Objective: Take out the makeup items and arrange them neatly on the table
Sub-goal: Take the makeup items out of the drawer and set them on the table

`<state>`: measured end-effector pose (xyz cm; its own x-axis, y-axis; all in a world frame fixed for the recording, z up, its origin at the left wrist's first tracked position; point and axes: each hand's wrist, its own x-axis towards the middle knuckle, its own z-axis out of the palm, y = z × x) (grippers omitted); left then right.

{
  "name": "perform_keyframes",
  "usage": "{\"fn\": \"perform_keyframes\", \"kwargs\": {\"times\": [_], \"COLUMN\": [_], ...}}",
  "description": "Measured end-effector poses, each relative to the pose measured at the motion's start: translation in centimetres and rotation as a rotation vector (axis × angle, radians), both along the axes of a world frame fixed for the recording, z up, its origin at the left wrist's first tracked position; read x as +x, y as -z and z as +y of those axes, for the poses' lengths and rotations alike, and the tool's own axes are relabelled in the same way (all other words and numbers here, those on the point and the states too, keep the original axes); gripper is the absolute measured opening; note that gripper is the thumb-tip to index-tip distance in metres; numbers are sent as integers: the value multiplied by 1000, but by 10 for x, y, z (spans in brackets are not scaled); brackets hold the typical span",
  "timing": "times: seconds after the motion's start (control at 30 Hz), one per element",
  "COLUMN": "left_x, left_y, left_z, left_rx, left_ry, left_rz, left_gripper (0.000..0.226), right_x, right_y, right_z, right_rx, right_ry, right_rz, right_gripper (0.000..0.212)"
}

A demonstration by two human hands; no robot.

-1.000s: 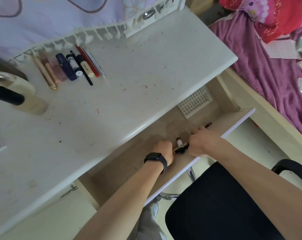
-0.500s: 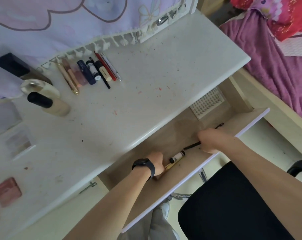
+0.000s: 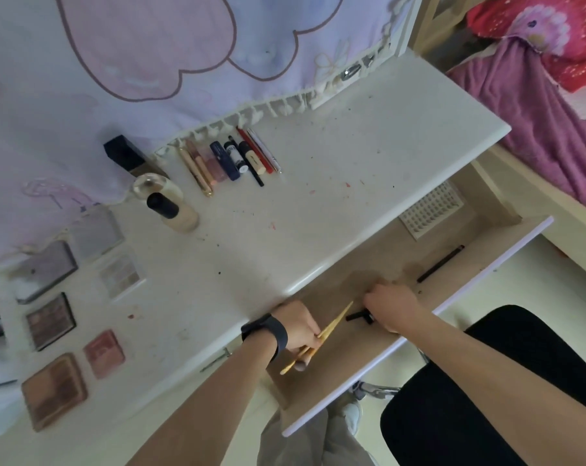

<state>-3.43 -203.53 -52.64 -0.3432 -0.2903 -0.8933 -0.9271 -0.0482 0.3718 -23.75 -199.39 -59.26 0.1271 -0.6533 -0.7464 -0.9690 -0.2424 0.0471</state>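
Change: since half a second before, the right grip (image 3: 390, 311) had left the black pencil (image 3: 440, 264) and come over toward the left grip (image 3: 298, 326); the gold sticks (image 3: 335, 319) had risen off the drawer (image 3: 352, 358) floor.
Left grip: clenched around the gold sticks, which slanted up and to the right out of the fingers, over the drawer's left part; a black watch (image 3: 266, 332) sat on the wrist.
Right grip: curled on a small black item (image 3: 357, 316) that stuck out to the left; its exact kind could not be told.
Gap: the sticks' tip and the black item lay near each other, apart.
Black pencil: lay loose in the drawer, along its front wall, well to the right of both grips.
Grid tray (image 3: 431, 210): white, at the drawer's back right, partly under the surface (image 3: 284, 230).
Already set out: a row of tubes and pencils (image 3: 231, 159) side by side at the back of the surface, a bottle (image 3: 172, 210) lying to their left, several palettes (image 3: 52, 321) further left.
Chair (image 3: 486, 381): black, below the drawer front.
Bed (image 3: 537, 129): purple cover, at the right.
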Motion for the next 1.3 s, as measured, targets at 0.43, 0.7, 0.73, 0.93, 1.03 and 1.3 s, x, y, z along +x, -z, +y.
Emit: {"fn": "perform_keyframes", "kwargs": {"times": [0.43, 0.7, 0.73, 0.93, 1.03, 1.3], "left_x": [18, 38, 39, 41, 41, 57], "left_y": [-52, -72, -71, -68, -68, -63], "left_z": [-12, -52, -56, -80, -95, -124], "left_rx": [127, -36, -64, -171, -237, -298], "left_ry": [-424, -1039, -1082, -1193, -1200, -1177], "left_rz": [370, 535, 530, 529, 540, 538], "left_gripper": [12, 14, 13, 10, 9, 10], "right_x": [6, -10, -5, 29, 42, 73], "right_y": [-42, -130, -134, -129, -120, -107], "right_z": [6, 7, -1, -90, -151, -250], "right_rx": [74, -185, -216, -366, -447, -524], "right_ry": [176, 1081, 1153, 1245, 1205, 995], "right_rz": [-93, -978, -1027, -1086, -1008, -833], "right_gripper": [13, 12, 13, 17, 22, 22]}}
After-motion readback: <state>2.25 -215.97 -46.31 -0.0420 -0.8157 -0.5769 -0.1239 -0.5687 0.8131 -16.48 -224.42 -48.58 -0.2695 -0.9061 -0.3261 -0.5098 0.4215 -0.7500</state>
